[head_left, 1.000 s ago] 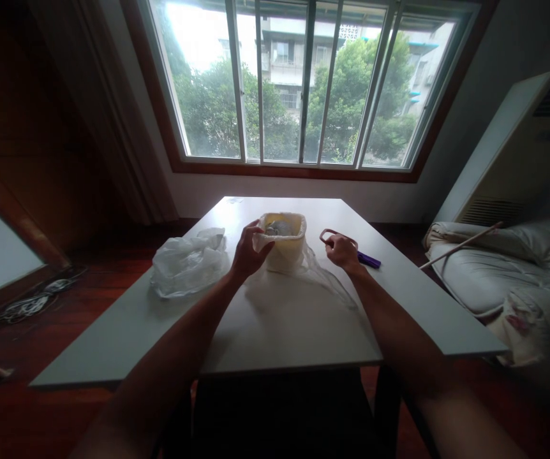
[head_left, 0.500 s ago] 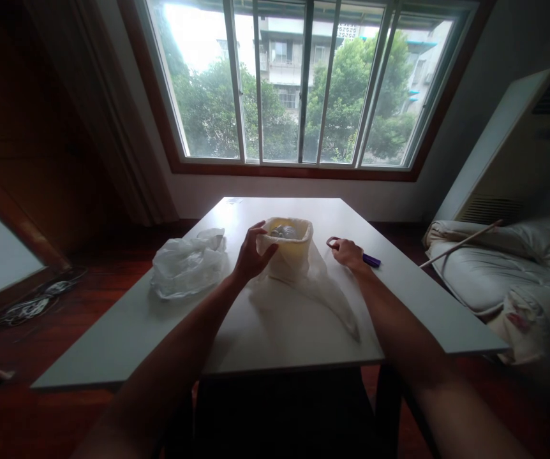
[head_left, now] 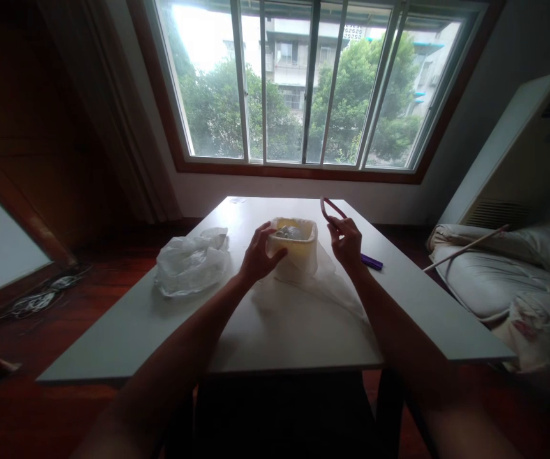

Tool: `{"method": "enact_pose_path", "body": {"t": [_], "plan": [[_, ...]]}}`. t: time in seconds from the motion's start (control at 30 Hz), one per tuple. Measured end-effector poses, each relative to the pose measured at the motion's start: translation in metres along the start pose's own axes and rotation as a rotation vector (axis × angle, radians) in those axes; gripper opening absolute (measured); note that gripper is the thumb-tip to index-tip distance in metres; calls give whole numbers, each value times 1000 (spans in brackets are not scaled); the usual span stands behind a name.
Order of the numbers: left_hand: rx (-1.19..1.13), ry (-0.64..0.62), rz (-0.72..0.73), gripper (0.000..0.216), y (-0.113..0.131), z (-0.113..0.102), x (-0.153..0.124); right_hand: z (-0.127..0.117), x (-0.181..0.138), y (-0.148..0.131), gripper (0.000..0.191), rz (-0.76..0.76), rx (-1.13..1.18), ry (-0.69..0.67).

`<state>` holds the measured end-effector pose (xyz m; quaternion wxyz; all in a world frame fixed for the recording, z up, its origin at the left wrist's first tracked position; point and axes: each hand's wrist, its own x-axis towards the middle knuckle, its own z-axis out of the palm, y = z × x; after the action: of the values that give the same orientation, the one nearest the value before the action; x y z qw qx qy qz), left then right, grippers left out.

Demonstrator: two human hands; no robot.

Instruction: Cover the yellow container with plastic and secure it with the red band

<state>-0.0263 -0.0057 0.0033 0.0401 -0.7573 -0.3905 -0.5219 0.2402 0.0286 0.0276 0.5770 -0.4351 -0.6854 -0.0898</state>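
While daylight floods through the wide window (head_left: 284, 108), the white tabletop (head_left: 298, 344) stretches out below it, all the action toward the far half. Over on the left, a whitish plastic bag (head_left: 191, 262) sits crumpled and puffy. Near the middle now, it's the pale yellow container (head_left: 298, 256), something greyish inside, its sheer liner (head_left: 330, 280) trailing away to the right across the surface. Onto its left corner goes the left hand (head_left: 260, 254), half open, thumb and fingers spread around it in a light grip. Just beyond the other side, the right hand (head_left: 346, 240), closed in a pinch, has the brown loop (head_left: 323, 208) tilted up above the tabletop. Smallest of all, a purple object (head_left: 372, 262) lies beside the right wrist.
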Motion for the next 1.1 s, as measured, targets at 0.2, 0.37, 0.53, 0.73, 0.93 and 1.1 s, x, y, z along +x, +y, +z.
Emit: {"method": "enact_pose_path", "body": {"t": [0.2,0.37,0.53,0.73,0.93,1.1], "plan": [[37,-2,3,76,34,9,1,-1,-2,-63,42,-307,75,-115],[91,105,-5,66,42,2,5,3,-5,-71,45,-370,-15,-243],[93,30,68,38,43,-2,7,3,-9,-72,41,-403,16,-315],[-52,7,58,33,36,0,7,-2,-8,-53,33,-224,124,-160],[-96,-57,54,39,34,1,7,1,-7,-22,43,-4,297,-184],[-92,-95,51,40,31,2,7,5,-10,-14,45,63,339,-190]]}}
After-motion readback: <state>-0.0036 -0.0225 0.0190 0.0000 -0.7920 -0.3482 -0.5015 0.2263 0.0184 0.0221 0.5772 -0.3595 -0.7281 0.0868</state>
